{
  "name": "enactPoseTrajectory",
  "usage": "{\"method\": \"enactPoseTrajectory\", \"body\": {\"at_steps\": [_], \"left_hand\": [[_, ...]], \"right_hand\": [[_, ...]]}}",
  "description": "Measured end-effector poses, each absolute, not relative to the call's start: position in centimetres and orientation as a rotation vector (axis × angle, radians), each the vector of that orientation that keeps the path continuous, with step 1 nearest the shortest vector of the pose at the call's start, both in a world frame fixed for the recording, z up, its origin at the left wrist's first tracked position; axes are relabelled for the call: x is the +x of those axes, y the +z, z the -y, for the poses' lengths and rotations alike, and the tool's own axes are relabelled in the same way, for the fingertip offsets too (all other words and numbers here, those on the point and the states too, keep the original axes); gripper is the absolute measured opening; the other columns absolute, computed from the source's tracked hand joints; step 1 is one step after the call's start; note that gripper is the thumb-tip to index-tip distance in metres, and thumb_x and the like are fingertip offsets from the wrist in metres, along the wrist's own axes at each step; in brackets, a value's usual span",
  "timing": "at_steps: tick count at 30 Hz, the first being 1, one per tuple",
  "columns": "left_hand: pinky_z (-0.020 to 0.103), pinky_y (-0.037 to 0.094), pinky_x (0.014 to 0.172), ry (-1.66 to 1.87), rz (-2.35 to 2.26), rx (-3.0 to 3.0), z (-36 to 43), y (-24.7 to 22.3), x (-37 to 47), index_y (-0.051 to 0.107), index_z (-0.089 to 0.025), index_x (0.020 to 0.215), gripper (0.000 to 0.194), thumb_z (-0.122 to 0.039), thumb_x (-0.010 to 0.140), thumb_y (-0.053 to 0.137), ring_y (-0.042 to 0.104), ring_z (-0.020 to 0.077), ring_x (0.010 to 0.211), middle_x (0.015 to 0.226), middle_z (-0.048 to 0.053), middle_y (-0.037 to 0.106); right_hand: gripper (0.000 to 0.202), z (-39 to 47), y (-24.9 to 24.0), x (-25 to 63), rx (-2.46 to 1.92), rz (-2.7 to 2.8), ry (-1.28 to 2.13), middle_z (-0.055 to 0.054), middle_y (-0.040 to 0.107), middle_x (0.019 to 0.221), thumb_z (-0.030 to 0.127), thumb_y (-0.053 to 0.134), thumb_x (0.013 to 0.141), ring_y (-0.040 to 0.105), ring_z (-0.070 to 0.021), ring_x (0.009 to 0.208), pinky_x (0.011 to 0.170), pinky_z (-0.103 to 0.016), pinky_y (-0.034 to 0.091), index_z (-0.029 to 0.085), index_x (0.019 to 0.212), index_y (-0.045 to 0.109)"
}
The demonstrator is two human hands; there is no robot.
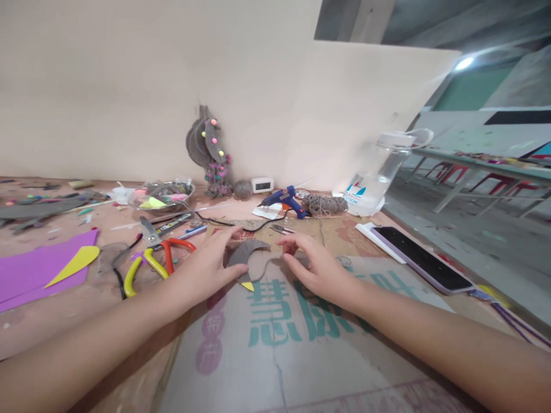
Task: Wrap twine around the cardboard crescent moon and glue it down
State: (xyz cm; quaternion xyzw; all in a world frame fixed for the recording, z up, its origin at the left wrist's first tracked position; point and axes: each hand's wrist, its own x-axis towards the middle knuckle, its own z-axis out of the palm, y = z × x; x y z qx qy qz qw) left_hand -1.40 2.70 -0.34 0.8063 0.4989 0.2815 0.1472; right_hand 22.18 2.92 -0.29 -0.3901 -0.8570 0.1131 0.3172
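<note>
A grey crescent piece [241, 258] with a yellow tip lies over the printed cardboard [232, 350], its curve opening to the right. My left hand [214, 261] holds its left side, thumb on top and fingers behind. From the lower part of the crescent a thin grey cord [267, 265] runs right to my right hand [312, 267]. The thumb and fingers of my right hand are curled together around the cord; the exact pinch point is hard to make out.
Scissors [150, 246] and pliers [170, 252] lie left, beside purple sheets [47, 269]. Behind are a bowl [166, 195], blue glue gun [286, 201], yarn [325, 205], a clock [262, 184] and a hanging ornament [209, 143]. A bottle [374, 172] and phone [422, 258] are right.
</note>
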Motion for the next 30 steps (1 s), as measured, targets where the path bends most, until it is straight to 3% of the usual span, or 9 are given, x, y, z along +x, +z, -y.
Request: {"method": "enactPoseTrajectory", "body": {"at_steps": [7, 14, 19, 22, 26, 30], "left_hand": [[0.042, 0.040, 0.087, 0.681, -1.489, 2.406, -2.5, 0.3, -0.9, 0.042, -0.022, 0.127, 0.060, -0.034, 0.071, 0.058, 0.050, 0.0301, 0.109, 0.116, 0.010, 0.058], [0.040, 0.038, 0.093, 0.856, -1.400, 2.123, -2.7, 0.6, -0.4, 0.030, -0.019, 0.136, 0.076, -0.026, 0.068, 0.061, 0.047, 0.0260, 0.113, 0.124, 0.011, 0.050], [0.035, 0.048, 0.079, 0.982, -1.116, 1.627, -2.3, 0.7, -0.1, 0.026, -0.022, 0.137, 0.072, -0.025, 0.073, 0.059, 0.059, 0.0198, 0.096, 0.112, 0.008, 0.059], [0.033, 0.049, 0.077, 1.030, -1.011, 1.519, -1.6, 0.7, 0.5, 0.041, -0.022, 0.127, 0.060, -0.023, 0.071, 0.062, 0.060, 0.0198, 0.096, 0.109, 0.008, 0.061], [0.032, 0.047, 0.081, 1.080, -0.968, 1.518, -0.6, 1.0, 1.1, 0.053, -0.019, 0.111, 0.040, -0.026, 0.073, 0.062, 0.059, 0.0201, 0.097, 0.104, 0.007, 0.064], [0.027, 0.045, 0.065, 0.995, -1.031, 1.641, -0.4, 1.1, 0.7, 0.059, -0.017, 0.082, 0.021, -0.037, 0.080, 0.053, 0.058, 0.0154, 0.073, 0.080, 0.002, 0.063]], "right_hand": [[0.024, -3.0, -0.2, 22.0, -1.033, 2.271, 0.304, -0.006, 0.059, 0.097, 0.017, 0.045, 0.085, 0.055, -0.0170, 0.088, 0.081, -0.034, 0.045, 0.019, 0.108, 0.049], [0.029, -3.1, -0.4, 22.0, -1.015, 2.215, 0.324, -0.007, 0.056, 0.099, 0.019, 0.045, 0.085, 0.054, -0.0185, 0.092, 0.084, -0.036, 0.044, 0.020, 0.114, 0.046], [0.029, -3.0, 0.4, 22.1, -1.004, 2.140, 0.398, -0.007, 0.057, 0.102, 0.025, 0.046, 0.087, 0.055, -0.0175, 0.094, 0.083, -0.033, 0.045, 0.020, 0.116, 0.048], [0.023, -2.6, 1.4, 22.0, -1.076, 2.063, 0.507, -0.005, 0.061, 0.098, 0.031, 0.045, 0.088, 0.057, -0.0170, 0.089, 0.078, -0.030, 0.046, 0.020, 0.106, 0.056], [0.024, -1.9, 2.6, 21.6, -1.190, 2.003, 0.672, 0.001, 0.057, 0.064, 0.037, 0.049, 0.085, 0.053, -0.0119, 0.060, 0.055, -0.023, 0.042, 0.018, 0.072, 0.057], [0.027, -1.5, 2.9, 21.3, -1.149, 1.913, 0.722, 0.002, 0.051, 0.060, 0.037, 0.047, 0.086, 0.049, -0.0100, 0.057, 0.056, -0.022, 0.040, 0.017, 0.068, 0.053]]}}
